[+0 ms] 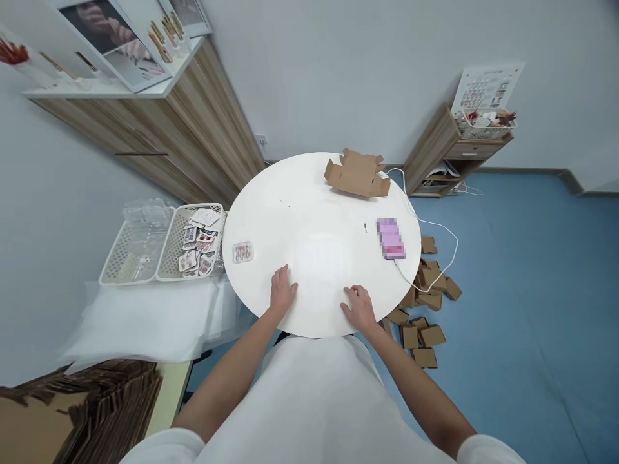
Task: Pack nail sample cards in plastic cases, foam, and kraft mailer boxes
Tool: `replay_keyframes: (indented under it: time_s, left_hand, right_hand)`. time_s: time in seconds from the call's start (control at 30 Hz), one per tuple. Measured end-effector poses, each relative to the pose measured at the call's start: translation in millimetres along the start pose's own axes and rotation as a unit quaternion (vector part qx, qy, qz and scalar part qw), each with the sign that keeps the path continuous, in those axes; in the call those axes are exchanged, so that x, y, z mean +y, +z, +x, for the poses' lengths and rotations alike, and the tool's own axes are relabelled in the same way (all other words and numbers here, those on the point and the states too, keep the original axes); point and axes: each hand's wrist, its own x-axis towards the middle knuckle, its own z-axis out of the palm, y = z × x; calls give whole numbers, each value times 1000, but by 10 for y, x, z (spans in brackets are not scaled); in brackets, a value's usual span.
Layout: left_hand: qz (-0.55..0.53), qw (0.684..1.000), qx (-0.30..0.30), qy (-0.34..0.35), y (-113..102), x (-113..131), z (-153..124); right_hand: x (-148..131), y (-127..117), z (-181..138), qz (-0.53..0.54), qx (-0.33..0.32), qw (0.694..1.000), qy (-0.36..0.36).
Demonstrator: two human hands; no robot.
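- At the bottom centre I see the person's white garment point(319, 393), its short sleeves ending above two bare forearms that reach up to the table.
- Just left of the frame's centre, the left hand point(283, 291) rests palm down on the near part of the white oval table point(271, 200), fingers extended and fairly close together, thumb held away from them.
- Just right of centre, the right hand point(358, 309) lies on the same tabletop, fingers loosely bent and thumb spread apart, well apart from the other hand.
- Flat, brown cardboard pieces point(126, 399) are stacked in the lower left corner; above them spread translucent white sheets point(140, 316).
- Small brown boxes point(409, 336) lie heaped on the blue floor point(522, 270), right of the table.
- Near the left hand, at the table's left edge, sits a clear case of false nails point(242, 252).
- Beyond the right hand, right of centre, is a pixelated purple slab point(391, 238), its details hidden; a white cable point(457, 242) loops beside it past the table's edge.
- At left, two white perforated baskets stand side by side; the right-hand one point(167, 258) holds printed nail cards point(206, 235), the other point(130, 282) clear plastic pieces.
- On the table's far side lies an unfolded brown carton point(358, 174), flaps out.
- Upper left, a wood-grain cabinet point(203, 122) carries framed pictures point(116, 42).
- Upper right, a small wooden shelf unit point(430, 145) bears a filled white basket point(483, 132) and a printed board point(488, 87) against the pale wall point(338, 77).
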Motion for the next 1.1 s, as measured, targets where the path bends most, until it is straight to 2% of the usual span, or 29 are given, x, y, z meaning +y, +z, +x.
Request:
replay_keyframes:
  time_s: [0.07,0.17,0.23,0.33,0.5,0.77,0.97,1.03,1.1]
  left_hand:
    - [39,998,-4,45,-27,20,-66]
    - [76,989,-66,110,-42,47,-192]
    - [94,982,-101,129,-35,58,-259]
    - [114,978,-121,125,-19,64,-283]
    - [138,977,-121,105,-34,69,-189]
    - [135,978,-134,88,-36,83,-183]
    - [104,979,-131,115,-85,53,-182]
    - [88,983,-114,114,-151,-26,-136]
    - [72,991,-77,82,-251,-167,-53]
  right_hand:
    - [1,-12,-1,-14,9,1000,-9]
    - [-15,-10,42,-42,-1,998,-41]
    - [-32,4,95,-60,-10,996,-64]
    - [-51,30,188,-75,-20,994,-78]
    - [-51,44,312,-75,-20,994,-79]
    - [-25,48,320,-68,-14,994,-85]
    - [-58,42,313,-25,48,995,-82]
    - [-163,47,371,4,75,994,-77]
    - [-343,66,476,37,87,993,-76]
